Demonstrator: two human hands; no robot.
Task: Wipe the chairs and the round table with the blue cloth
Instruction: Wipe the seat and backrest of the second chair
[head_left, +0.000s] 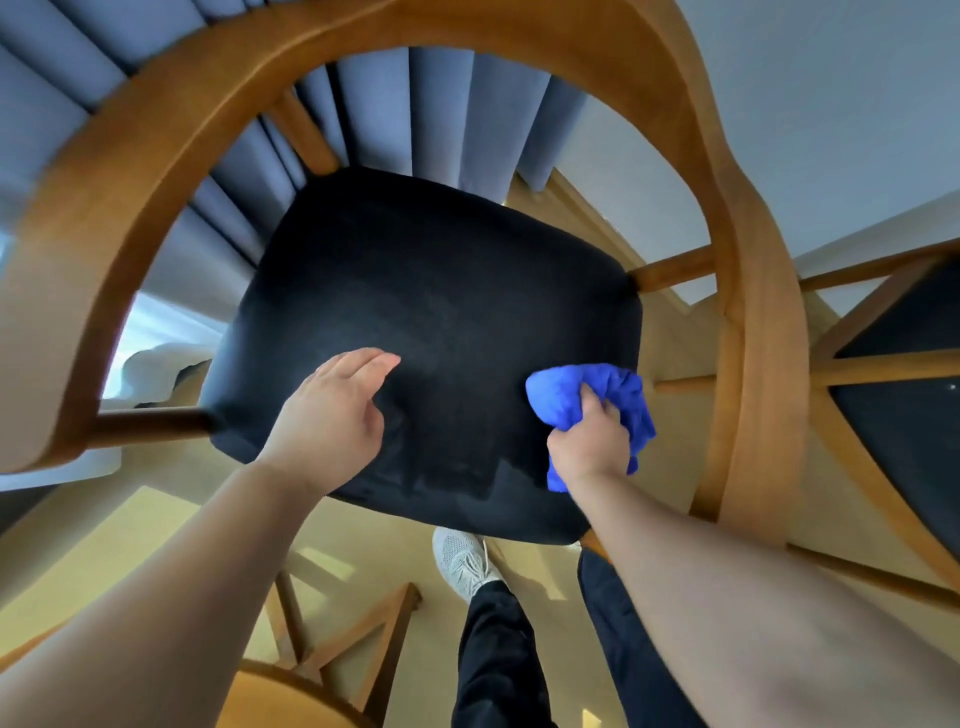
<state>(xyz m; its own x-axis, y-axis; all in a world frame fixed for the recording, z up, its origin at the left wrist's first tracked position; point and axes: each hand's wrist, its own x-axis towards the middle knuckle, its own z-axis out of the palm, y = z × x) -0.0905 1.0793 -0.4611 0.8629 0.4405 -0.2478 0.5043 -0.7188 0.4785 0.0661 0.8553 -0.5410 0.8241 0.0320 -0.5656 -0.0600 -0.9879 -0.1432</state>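
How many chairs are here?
3: the black-seated wooden chair at centre, a second chair at the right edge, a partly seen third chair bottom left. Others may be hidden.

No legible text anywhere

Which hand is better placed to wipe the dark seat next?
Right. The right hand grips the blue cloth at the right edge of the seat; the left hand holds nothing.

This looks like a home's dining corner, with a curved wooden armchair (753, 312) and its dark padded seat (426, 301), a second chair (883, 366) just beside it, long blue-grey curtains (441, 114), a pale floor (358, 545) and a plain white wall (831, 130).
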